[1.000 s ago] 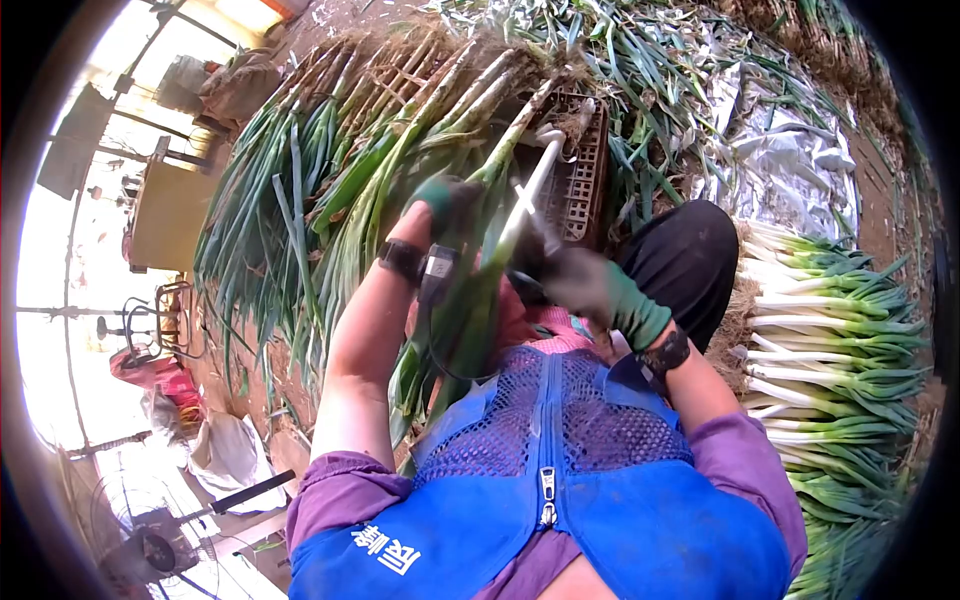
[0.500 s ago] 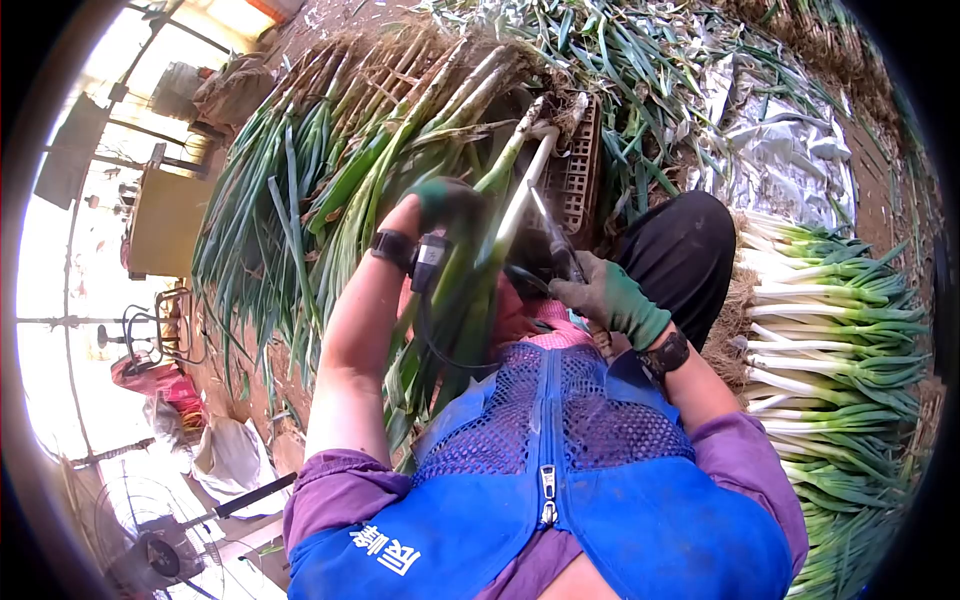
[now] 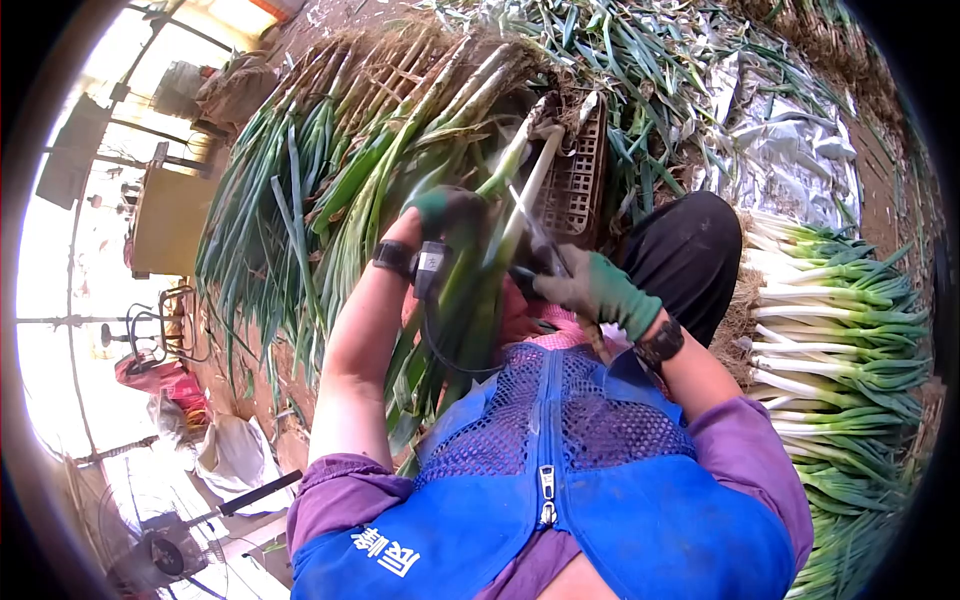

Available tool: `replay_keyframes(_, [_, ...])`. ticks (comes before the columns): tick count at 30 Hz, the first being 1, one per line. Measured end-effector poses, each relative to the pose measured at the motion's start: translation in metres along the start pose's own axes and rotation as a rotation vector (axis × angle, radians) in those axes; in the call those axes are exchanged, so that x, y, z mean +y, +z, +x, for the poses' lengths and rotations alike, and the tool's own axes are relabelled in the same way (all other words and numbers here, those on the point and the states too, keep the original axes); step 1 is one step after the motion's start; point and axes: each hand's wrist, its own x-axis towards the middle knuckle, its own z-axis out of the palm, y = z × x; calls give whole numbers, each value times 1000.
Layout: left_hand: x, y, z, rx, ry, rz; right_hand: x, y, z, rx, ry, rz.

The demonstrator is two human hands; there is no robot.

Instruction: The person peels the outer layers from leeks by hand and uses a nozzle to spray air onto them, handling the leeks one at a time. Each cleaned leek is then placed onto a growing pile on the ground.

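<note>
My left hand (image 3: 452, 215), in a green and dark work glove, is closed around green onions (image 3: 532, 185) whose white ends point up and away from me. One stalk is bare white; beside it another still has a dark root end. In my gloved right hand (image 3: 605, 290) is an air blow gun (image 3: 545, 245), its thin metal nozzle pointing at the stalks just beyond my left hand. The held onions' leaves hang down toward my vest, blurred by motion. A small box with a cable (image 3: 432, 262) is strapped at my left wrist.
A heap of uncleaned green onions (image 3: 300, 180) lies to the left, roots away from me. Behind the held stalks stands a brown plastic crate (image 3: 580, 185). Cleaned white onions (image 3: 810, 340) are lined up at right. Stripped leaves (image 3: 620, 60) and silvery sheeting (image 3: 790, 150) cover the ground beyond.
My right hand and the blow gun have shifted slightly left, bringing the nozzle across the stalks. The held onions have moved a little, still in my left hand.
</note>
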Motion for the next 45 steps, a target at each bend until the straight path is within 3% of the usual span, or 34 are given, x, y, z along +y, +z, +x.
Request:
replay_keyframes(3, [-1, 3, -2, 9, -12, -24, -13, -4, -20, -50, 46, -72])
replay_keyframes(7, [-8, 12, 2, -3, -23, -43, -2, -5, 0, 83, -8, -35])
replay_keyframes(13, [11, 1, 3, -50, -43, -36, 7, -38, 94, 90, 106, 42])
replay_keyframes(16, [20, -5, 2, -68, -25, -43, 20, -51, 140, 271, 133, -151])
replay_keyframes(17, [22, -7, 2, -68, -13, -54, 41, -53, 157, 157, 30, -262])
replay_keyframes(20, [22, -11, 0, -95, -69, -35, 44, -50, 138, 80, -150, -285])
replay_keyframes(22, [28, -10, -1, -106, -310, -436, 33, -55, 121, 94, -194, -343])
replay_keyframes(24, [34, -15, 2, -165, -355, -469, 10, -65, 123, 132, 23, -252])
replay_keyframes(25, [41, -17, 8, -216, -280, -306, 11, -68, 134, 109, 120, -174])
replay_keyframes(26, [46, -20, 12, -264, -205, -143, 24, -69, 156, 113, 46, -276])
replay_keyframes(27, [41, -16, 8, -190, -91, -104, 52, -68, 189, 116, -29, -378])
replay_keyframes(30, [22, 10, 3, 0, -159, -354, 58, -74, 206, 103, -135, -548])
replay_keyframes(31, [19, 8, 2, 3, -11, -183, 59, -78, 211, 80, -109, -515])
replay_keyframes(34, [25, 5, 4, 31, 31, -195, 70, -84, 230, 77, -75, -520])
replay_keyframes(36, [44, 0, 10, -2, -470, -553, 77, -85, 241, 59, -12, -472])
replay_keyframes(37, [51, -2, 13, -17, -722, -728, 73, -87, 239, 65, -116, -592])
replay_keyframes(39, [50, 4, 17, -36, -688, -678, 72, -90, 234, 75, -324, -831])
replay_keyframes(42, [45, 6, 17, -85, -675, -675, 66, -89, 238, 64, -148, -589])
replay_keyframes(44, [61, -14, 17, -54, -792, -773, 66, -88, 239, 61, -2, -344])
replay_keyframes(45, [45, -14, 10, -54, -658, -699, 40, -87, 204, 93, 22, -264])
